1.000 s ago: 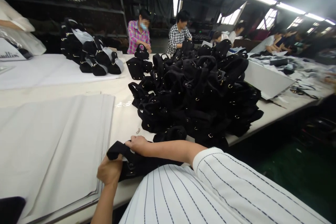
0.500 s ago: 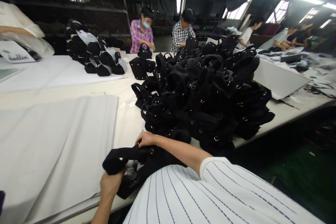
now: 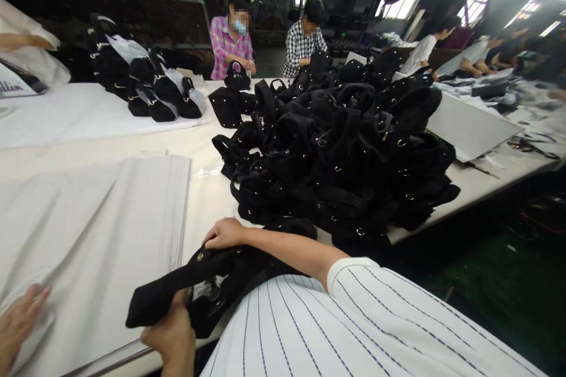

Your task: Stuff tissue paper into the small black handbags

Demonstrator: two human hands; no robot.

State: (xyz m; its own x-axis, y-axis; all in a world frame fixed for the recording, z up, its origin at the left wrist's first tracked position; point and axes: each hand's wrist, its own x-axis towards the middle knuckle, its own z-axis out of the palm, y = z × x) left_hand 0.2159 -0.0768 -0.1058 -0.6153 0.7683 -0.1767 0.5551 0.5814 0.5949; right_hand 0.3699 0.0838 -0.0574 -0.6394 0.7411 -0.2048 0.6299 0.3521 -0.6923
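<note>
A black handbag lies at the near table edge, against the front of my striped shirt. My left hand is closed around its wide handle, which sticks out to the left. My right hand grips the bag on its far side, near a gold-coloured ring, fingertips partly hidden by the fabric. Crumpled clear plastic shows in the bag's opening between the hands. Just beyond my right forearm rises a large heap of similar black bags with gold-coloured fittings.
Large pale sheets are stacked at the left, with another person's hand on them. More black bags stand at the back left. A white box sits at the right. Several people work across the table.
My left hand has pulled the handle out to the left and down, stretching it straighter. My right hand has shifted left along the bag. Another person's hand has appeared at the left.
</note>
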